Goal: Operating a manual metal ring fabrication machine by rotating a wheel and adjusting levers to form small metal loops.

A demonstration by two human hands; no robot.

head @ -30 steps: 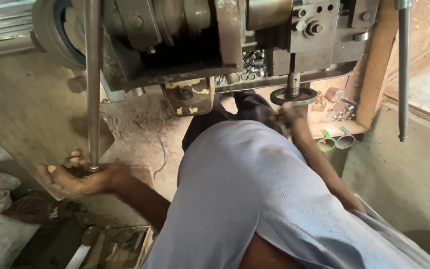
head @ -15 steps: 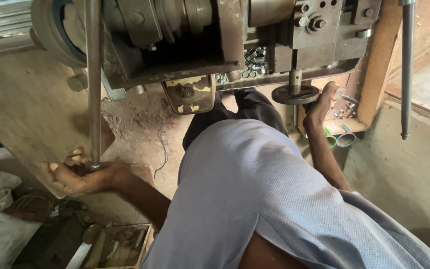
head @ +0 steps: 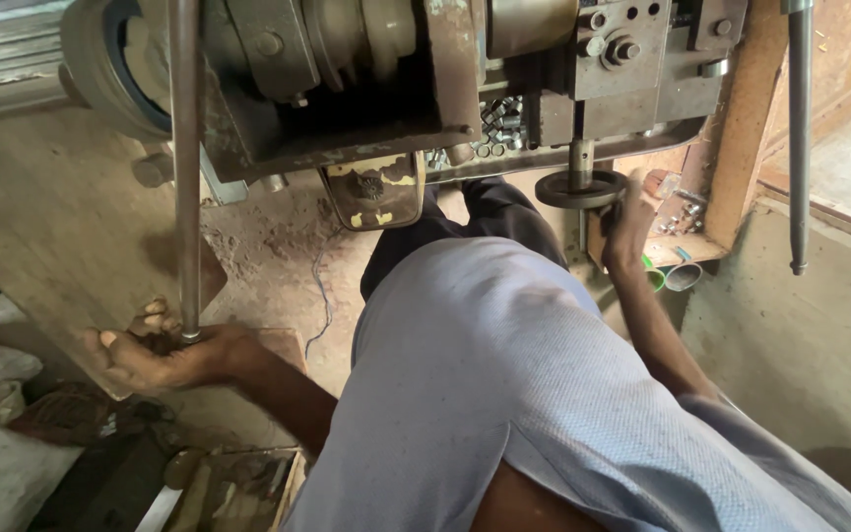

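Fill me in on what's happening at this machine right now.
A person in a grey shirt is bent over a heavy metal machine. Their left hand is cupped, palm up, under the lower end of a long vertical steel rod, with a few small dark pieces in the palm. Their right hand rests against a round dark handwheel on a short shaft below the machine. A wooden tray of tools sits on the floor below.

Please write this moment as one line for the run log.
left hand: cupped under rod | right hand: at handwheel | machine above
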